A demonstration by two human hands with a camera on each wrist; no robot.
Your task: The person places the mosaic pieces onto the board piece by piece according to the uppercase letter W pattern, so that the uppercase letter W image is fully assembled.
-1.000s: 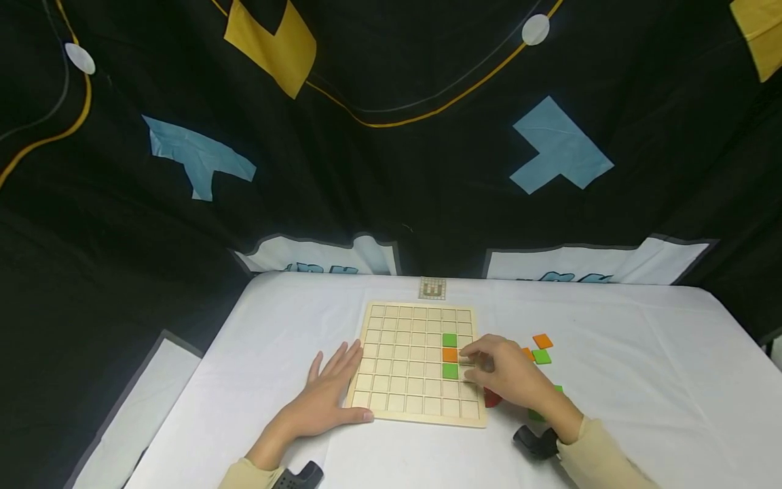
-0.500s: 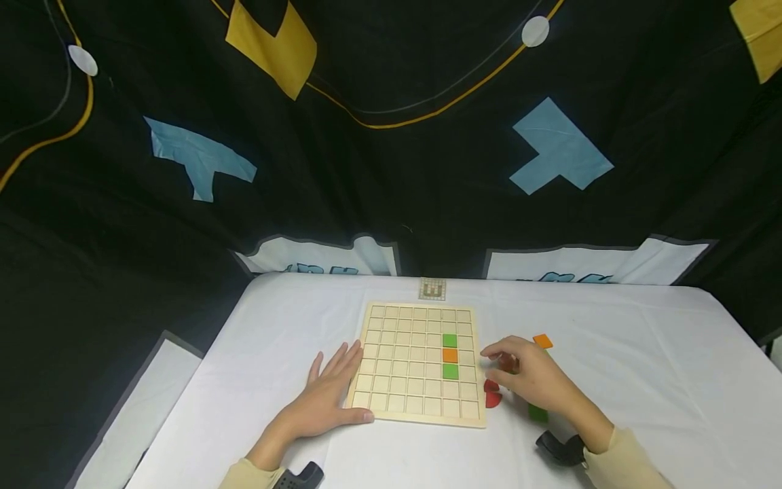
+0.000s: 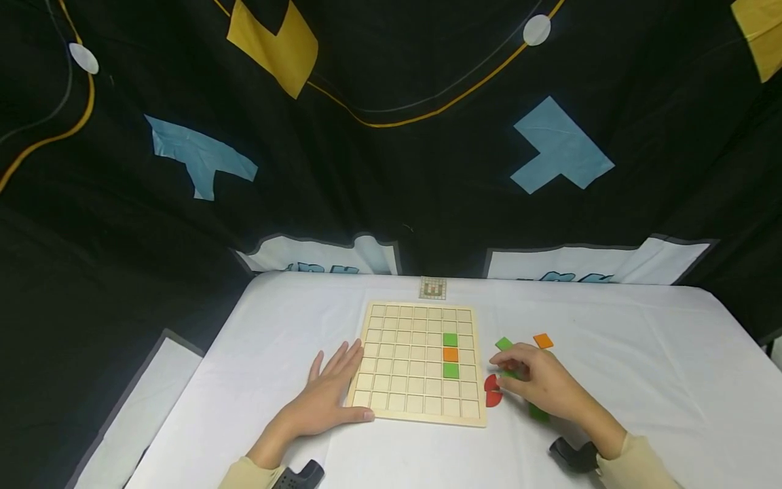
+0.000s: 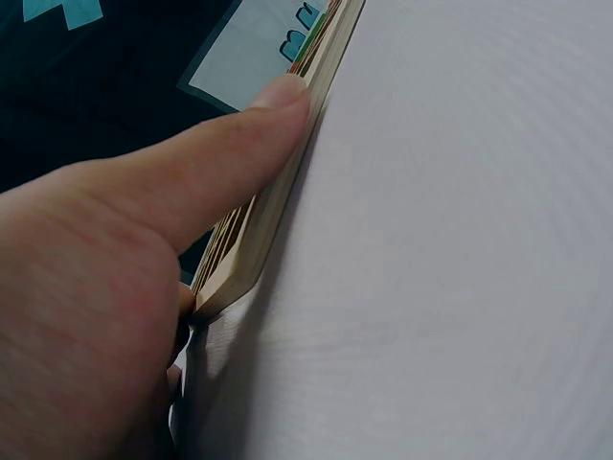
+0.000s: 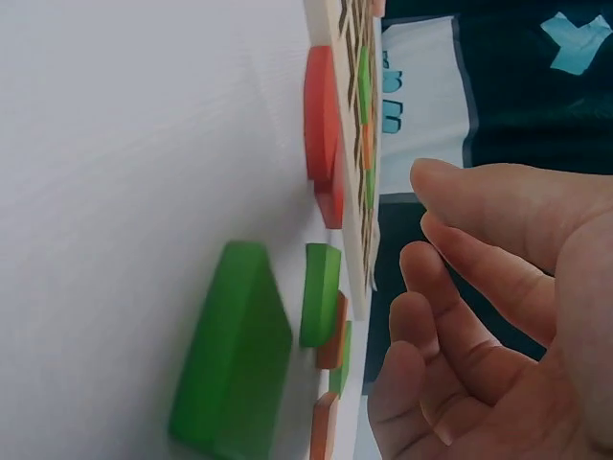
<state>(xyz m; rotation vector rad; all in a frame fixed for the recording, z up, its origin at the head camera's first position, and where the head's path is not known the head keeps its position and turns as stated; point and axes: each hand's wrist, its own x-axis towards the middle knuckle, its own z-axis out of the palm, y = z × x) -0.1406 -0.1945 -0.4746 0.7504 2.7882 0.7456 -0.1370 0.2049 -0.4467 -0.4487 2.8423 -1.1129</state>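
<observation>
A wooden grid board lies on the white table. Two green square tiles, one farther back and one nearer, sit in its cells with an orange tile between them. My left hand rests against the board's left side, fingers spread, thumb on the front corner; the left wrist view shows that thumb on the rim. Right of the board, my right hand hovers over loose pieces, fingers loosely bent. In the right wrist view, nothing shows between thumb and fingers. It partly hides a green tile.
Two red rounded pieces lie by the board's right edge. Loose around the right hand are a green tile, an orange tile and a larger green block. A small patterned card lies behind the board.
My right hand has moved from the board's right columns to the loose pieces on the right, uncovering the red pieces and a green tile. The left hand stays in place.
</observation>
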